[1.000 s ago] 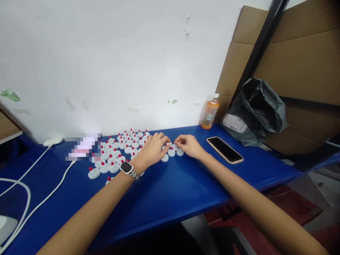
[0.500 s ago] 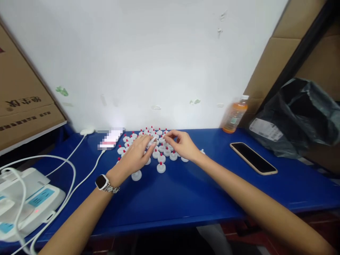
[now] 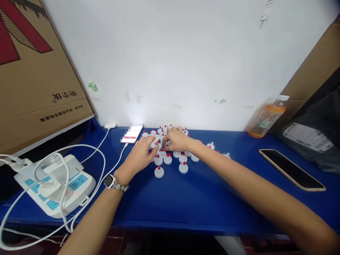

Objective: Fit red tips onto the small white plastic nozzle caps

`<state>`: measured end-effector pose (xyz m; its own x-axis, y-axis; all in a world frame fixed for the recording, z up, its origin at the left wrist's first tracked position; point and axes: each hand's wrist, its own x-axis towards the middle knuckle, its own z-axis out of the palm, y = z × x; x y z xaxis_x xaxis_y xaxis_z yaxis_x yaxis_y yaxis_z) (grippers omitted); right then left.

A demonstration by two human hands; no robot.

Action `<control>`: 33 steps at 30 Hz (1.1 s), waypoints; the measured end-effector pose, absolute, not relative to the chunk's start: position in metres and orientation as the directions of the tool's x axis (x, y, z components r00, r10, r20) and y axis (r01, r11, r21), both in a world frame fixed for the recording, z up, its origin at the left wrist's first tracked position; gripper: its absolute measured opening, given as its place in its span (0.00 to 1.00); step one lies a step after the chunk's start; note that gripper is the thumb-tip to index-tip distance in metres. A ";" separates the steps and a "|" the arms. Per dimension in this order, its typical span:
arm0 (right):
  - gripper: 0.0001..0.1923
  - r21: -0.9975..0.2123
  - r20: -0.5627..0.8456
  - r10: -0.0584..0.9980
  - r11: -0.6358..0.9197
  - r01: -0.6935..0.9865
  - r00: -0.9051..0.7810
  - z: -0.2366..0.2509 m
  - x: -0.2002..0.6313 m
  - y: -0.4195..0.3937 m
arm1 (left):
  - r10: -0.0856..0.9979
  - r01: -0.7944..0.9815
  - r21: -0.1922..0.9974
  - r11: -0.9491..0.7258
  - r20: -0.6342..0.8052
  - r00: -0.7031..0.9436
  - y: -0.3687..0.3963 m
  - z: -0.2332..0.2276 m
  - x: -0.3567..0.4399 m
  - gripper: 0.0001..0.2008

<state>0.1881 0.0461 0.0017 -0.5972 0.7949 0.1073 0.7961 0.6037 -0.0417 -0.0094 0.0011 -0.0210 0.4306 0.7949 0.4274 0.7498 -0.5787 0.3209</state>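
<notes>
Several white caps with red tips (image 3: 159, 172) stand in a cluster on the blue table (image 3: 172, 205) near the wall. My left hand (image 3: 138, 157), with a watch (image 3: 109, 181) on its wrist, pinches one white cap (image 3: 153, 144) at its fingertips over the cluster. My right hand (image 3: 177, 140) rests curled on the caps, its fingertips close to that same cap. Whether it grips anything is hidden. A few caps (image 3: 211, 145) lie apart to the right.
A lit phone (image 3: 132, 133) lies by the wall, with a white cable (image 3: 102, 159) leading to a power strip (image 3: 57, 184) at the left. A cardboard box (image 3: 34, 71) leans at the far left. An orange bottle (image 3: 266, 117), a dark phone (image 3: 292, 170) and a black bag (image 3: 313, 136) are on the right.
The view has swung left, bringing the power strip and box into sight. Both hands have moved left and back into the cluster, closer together.
</notes>
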 end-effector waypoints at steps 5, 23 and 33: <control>0.08 -0.028 0.143 0.782 0.616 0.787 -0.607 -0.002 0.182 0.045 | 0.793 0.750 0.314 -0.582 0.424 0.438 -0.001 -0.020 -0.010 0.06; 0.18 -0.919 0.389 0.917 0.393 0.027 -0.092 -0.017 0.209 -0.009 | 0.702 0.666 0.285 -0.689 0.491 0.516 -0.022 -0.027 0.026 0.15; 0.14 -0.883 0.419 0.879 0.453 0.123 -0.227 -0.011 0.216 -0.021 | 0.673 0.641 0.252 -0.725 0.454 0.584 -0.027 -0.024 0.023 0.16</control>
<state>0.2160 -0.0207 -0.0114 -0.2267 0.8791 0.4193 0.1231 0.4530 -0.8830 0.0229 -0.0272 -0.0243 0.5840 0.6731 0.4539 0.6407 -0.7255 0.2515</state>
